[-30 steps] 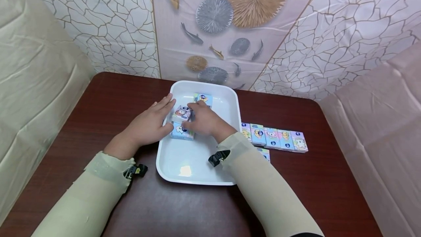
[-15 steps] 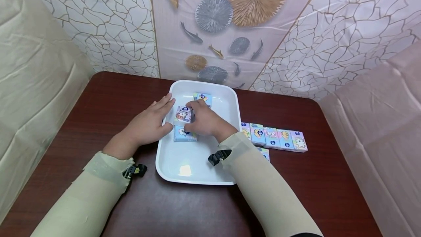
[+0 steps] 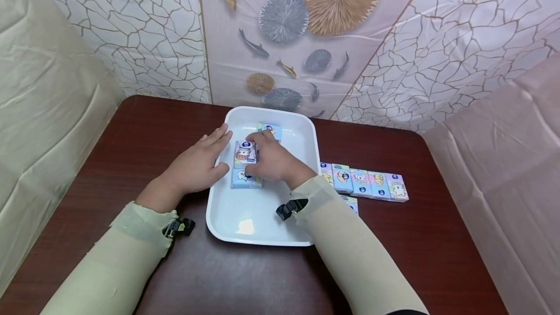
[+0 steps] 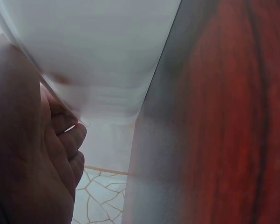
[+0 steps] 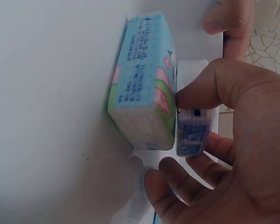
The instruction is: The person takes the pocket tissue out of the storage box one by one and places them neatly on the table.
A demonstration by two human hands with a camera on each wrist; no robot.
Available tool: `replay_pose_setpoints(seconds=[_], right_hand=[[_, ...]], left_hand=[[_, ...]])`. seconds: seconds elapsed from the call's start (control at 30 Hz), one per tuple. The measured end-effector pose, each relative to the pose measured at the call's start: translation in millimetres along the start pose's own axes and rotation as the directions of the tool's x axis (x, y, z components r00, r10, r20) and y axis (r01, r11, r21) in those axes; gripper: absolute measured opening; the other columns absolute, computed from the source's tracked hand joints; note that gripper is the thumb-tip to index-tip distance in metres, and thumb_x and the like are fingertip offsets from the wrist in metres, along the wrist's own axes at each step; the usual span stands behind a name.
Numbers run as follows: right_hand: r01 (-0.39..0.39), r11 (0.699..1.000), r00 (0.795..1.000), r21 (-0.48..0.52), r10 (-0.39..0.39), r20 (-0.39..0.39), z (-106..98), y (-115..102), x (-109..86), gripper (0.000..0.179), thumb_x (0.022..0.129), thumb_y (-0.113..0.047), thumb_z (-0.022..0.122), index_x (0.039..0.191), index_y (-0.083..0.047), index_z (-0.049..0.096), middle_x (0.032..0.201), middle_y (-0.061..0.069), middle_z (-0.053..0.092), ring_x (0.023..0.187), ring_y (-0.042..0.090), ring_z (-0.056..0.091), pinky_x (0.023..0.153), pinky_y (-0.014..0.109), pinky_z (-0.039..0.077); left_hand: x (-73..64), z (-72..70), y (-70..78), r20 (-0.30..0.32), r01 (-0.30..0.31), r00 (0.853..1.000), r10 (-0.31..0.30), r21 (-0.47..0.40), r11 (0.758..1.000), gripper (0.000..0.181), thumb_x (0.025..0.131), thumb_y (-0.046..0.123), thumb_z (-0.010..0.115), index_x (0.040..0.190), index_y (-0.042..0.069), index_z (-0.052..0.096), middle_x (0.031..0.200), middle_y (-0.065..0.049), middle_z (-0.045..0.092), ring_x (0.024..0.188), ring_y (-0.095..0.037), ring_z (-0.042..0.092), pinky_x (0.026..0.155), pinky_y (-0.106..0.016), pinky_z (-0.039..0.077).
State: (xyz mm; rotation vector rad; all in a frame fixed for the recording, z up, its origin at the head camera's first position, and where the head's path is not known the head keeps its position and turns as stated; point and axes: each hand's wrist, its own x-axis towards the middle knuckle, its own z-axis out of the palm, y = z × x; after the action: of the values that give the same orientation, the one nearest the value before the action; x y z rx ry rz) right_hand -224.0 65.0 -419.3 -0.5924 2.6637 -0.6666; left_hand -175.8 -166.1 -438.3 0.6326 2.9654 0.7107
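In the head view, my right hand reaches into the white tray and holds a small tissue pack with a cartoon print between thumb and fingers. Directly in front of that pack lies a blue tissue pack; the right wrist view shows the blue pack close against the purple-marked held pack. Another blue pack sits farther back, partly covered by my right hand. My left hand rests at the tray's left rim, fingers extended; the left wrist view shows the left hand against the tray's outer wall.
A row of several tissue packs lies on the dark wooden table right of the tray. One more pack shows below the row, partly hidden by my right sleeve. Patterned cloth hangs behind the table.
The held tissue pack has shifted slightly right and straightened, and now sits in line behind the blue pack. The blue pack slid a little right and nearer. My left hand stayed nearly still.
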Motion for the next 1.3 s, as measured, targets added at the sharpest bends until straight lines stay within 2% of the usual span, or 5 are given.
replay_pose_setpoints(seconds=[0.4,0.97,1.3], right_hand=[[0.041,0.999,0.999,0.021,-0.040,-0.013,-0.9,-0.8,-1.6,0.081,0.083,-0.028,0.080,0.154,-0.016,0.045,0.149,0.003,0.042,0.124,0.018,0.051,0.112,0.036,0.048],[0.040,0.998,0.999,0.045,-0.039,-0.019,-1.0,-1.2,-1.8,0.079,0.083,-0.026,0.079,0.154,-0.018,0.044,0.152,0.003,0.040,0.124,0.018,0.051,0.109,0.038,0.051],[0.051,0.998,0.999,0.046,-0.051,0.012,-1.9,-3.2,-3.2,0.076,0.086,-0.027,0.077,0.154,-0.022,0.044,0.153,0.003,0.039,0.127,0.019,0.049,0.109,0.038,0.050]], left_hand=[[0.6,0.6,-0.2,0.003,0.003,1.000,-0.003,-0.002,1.000,0.076,0.102,0.034,0.051,0.169,0.014,0.021,0.179,-0.001,0.008,0.164,-0.026,0.018,0.133,-0.051,0.018],[-0.1,0.2,0.4,-0.005,-0.006,1.000,0.006,-0.001,1.000,0.076,0.102,0.033,0.051,0.168,0.011,0.022,0.178,-0.003,0.010,0.164,-0.029,0.019,0.133,-0.052,0.019],[0.2,1.0,-0.8,-0.010,-0.019,1.000,0.019,0.005,1.000,0.075,0.102,0.032,0.051,0.168,0.011,0.023,0.178,-0.004,0.010,0.164,-0.026,0.018,0.132,-0.052,0.019]])
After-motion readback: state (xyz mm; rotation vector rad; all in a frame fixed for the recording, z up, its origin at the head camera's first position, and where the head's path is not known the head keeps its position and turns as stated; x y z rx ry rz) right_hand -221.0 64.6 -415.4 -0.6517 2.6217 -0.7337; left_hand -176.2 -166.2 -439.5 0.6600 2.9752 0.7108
